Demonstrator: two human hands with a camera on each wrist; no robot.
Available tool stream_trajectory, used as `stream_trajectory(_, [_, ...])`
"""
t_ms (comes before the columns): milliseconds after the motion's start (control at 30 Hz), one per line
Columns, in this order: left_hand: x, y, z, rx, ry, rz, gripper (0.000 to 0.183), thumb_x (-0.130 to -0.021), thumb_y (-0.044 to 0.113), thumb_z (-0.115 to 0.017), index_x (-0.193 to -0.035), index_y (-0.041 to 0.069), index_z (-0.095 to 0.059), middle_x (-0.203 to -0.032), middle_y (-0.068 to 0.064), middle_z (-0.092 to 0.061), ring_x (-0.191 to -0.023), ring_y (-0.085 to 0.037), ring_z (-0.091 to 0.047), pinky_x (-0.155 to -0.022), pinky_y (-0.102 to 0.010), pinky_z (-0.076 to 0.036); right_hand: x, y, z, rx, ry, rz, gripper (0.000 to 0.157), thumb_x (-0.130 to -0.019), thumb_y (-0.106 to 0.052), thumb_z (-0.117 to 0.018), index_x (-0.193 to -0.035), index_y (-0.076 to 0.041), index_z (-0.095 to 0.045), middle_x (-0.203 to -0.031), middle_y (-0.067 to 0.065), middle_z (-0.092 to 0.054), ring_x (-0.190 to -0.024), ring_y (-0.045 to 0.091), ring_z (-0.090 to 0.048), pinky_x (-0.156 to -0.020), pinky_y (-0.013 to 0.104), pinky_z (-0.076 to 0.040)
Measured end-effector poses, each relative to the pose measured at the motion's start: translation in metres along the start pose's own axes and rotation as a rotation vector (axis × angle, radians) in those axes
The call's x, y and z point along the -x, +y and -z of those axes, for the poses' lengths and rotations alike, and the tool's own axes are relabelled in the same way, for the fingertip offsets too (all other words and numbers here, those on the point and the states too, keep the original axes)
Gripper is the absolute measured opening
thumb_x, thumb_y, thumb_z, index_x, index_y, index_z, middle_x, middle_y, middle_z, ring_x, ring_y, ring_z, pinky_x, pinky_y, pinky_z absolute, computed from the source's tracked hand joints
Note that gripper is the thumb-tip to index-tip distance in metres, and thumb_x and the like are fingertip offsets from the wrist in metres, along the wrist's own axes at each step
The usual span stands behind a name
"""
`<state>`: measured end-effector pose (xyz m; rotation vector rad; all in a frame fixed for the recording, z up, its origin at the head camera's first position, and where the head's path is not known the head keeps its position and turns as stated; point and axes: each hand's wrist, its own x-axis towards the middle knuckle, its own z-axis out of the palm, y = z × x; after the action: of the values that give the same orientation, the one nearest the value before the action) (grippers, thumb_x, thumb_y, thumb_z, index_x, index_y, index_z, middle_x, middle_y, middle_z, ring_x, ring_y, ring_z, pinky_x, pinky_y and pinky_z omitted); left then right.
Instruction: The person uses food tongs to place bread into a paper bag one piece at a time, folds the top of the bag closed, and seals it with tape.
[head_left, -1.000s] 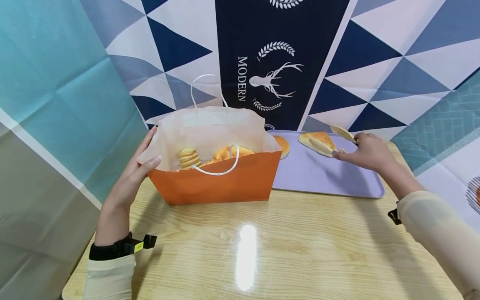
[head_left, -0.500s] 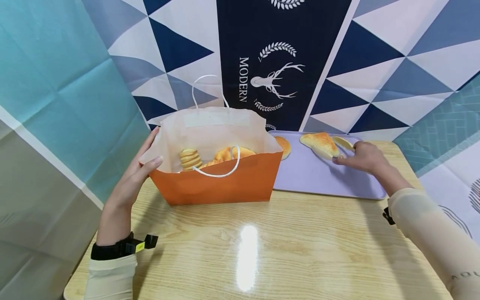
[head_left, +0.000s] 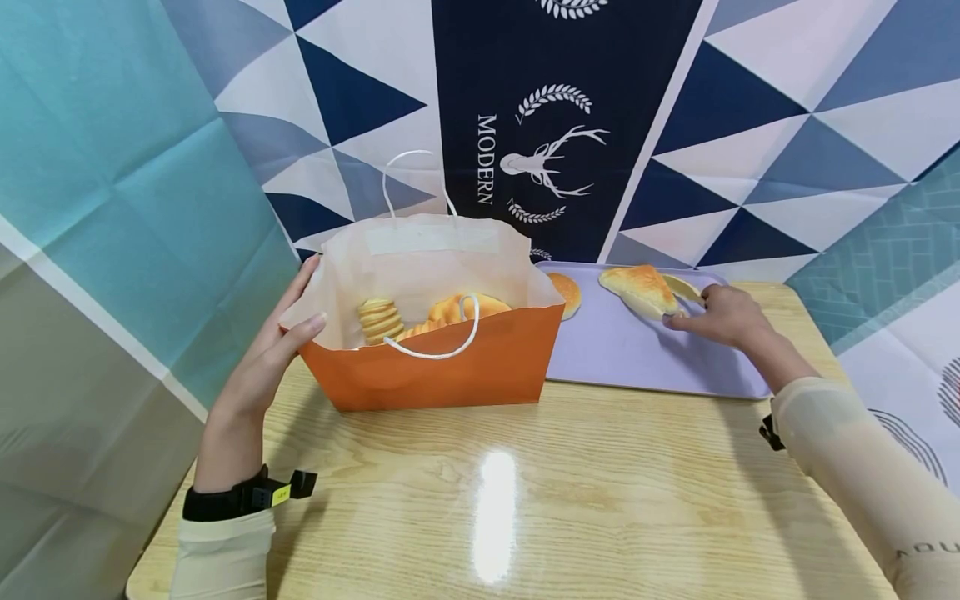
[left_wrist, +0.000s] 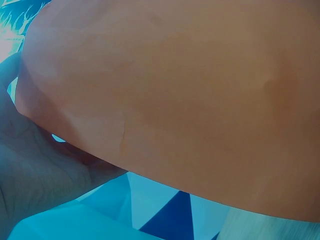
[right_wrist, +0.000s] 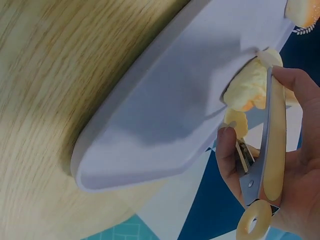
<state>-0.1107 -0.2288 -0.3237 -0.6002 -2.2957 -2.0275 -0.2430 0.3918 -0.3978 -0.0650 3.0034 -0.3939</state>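
Note:
My left hand grips the left side of an orange paper bag, thumb at its front corner and fingers toward the back. In the left wrist view the bag's orange side covers most of the frame. My right hand holds cream-handled tongs over the tray. The tongs' tips sit on either side of a triangular piece of bread, golden on top and pale along its edge. Inside the bag lie a ridged, stacked-looking bread and a larger golden bread, partly hidden by the front wall.
The lilac tray stands right of the bag on a wooden table. A round bun lies at its left end, partly behind the bag. White cord handles rise from the bag. Patterned cloth hangs close behind.
The right hand has lowered the tongs slightly, from above the triangular bread to around it at tray level. The left hand and bag have stayed in place.

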Motion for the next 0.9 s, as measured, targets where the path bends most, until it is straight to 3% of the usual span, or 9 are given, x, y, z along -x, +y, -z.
stream_trajectory(233, [0.000,-0.002,0.001,0.007,-0.008,-0.003,0.067,-0.102,0.011,-0.045,-0.159,0.033,-0.019,-0.165,0.009,-0.006,-0.146,-0.010,-0.003,-0.113,-0.068,-0.003,0.001,-0.002,0.000,0.003,0.013,-0.001,0.099,-0.076,-0.068,-0.069,-0.117,0.020,-0.053,-0.102,0.036,-0.059,-0.078,0.038,-0.052,-0.063,0.049,-0.047])
stream_trajectory(500, [0.000,-0.003,0.001,0.004,-0.002,-0.016,0.068,-0.101,0.012,-0.046,-0.160,0.025,-0.017,-0.166,0.007,-0.005,-0.146,-0.010,-0.002,-0.114,-0.067,0.003,0.005,-0.003,0.002,0.008,0.047,0.023,0.097,-0.076,-0.071,-0.067,-0.113,0.018,-0.057,-0.099,0.034,-0.062,-0.076,0.037,-0.055,-0.059,0.048,-0.047])
stream_trajectory(633, [0.000,-0.002,0.001,0.002,-0.002,-0.015,0.068,-0.101,0.012,-0.047,-0.160,0.027,-0.017,-0.165,0.009,-0.007,-0.146,-0.009,-0.002,-0.114,-0.067,0.003,0.007,-0.006,0.007,-0.008,0.098,0.051,0.082,-0.077,-0.065,-0.070,-0.102,0.012,-0.060,-0.081,0.024,-0.060,-0.069,0.033,-0.052,-0.053,0.042,-0.042])
stream_trajectory(733, [0.000,-0.002,0.001,0.002,-0.003,-0.009,0.067,-0.101,0.012,-0.046,-0.159,0.031,-0.018,-0.165,0.010,-0.007,-0.146,-0.009,-0.002,-0.114,-0.066,0.001,0.009,-0.010,0.014,-0.022,0.136,0.076,0.069,-0.078,-0.060,-0.073,-0.093,0.006,-0.059,-0.068,0.013,-0.050,-0.063,0.029,-0.047,-0.049,0.037,-0.034])
stream_trajectory(833, [0.000,-0.001,0.000,0.004,-0.006,-0.005,0.067,-0.102,0.011,-0.046,-0.159,0.033,-0.019,-0.165,0.009,-0.007,-0.146,-0.009,-0.003,-0.114,-0.066,-0.001,0.012,-0.016,0.022,-0.031,0.163,0.090,0.066,-0.077,-0.059,-0.074,-0.089,0.004,-0.059,-0.063,0.008,-0.043,-0.060,0.027,-0.044,-0.048,0.036,-0.031])
stream_trajectory(900, [0.000,-0.001,-0.001,0.005,-0.008,-0.003,0.067,-0.102,0.012,-0.046,-0.159,0.032,-0.018,-0.165,0.008,-0.007,-0.146,-0.010,-0.005,-0.114,-0.066,-0.002,0.014,-0.021,0.029,-0.037,0.186,0.103,0.068,-0.076,-0.059,-0.075,-0.093,0.006,-0.061,-0.063,0.011,-0.048,-0.061,0.028,-0.047,-0.049,0.038,-0.033])
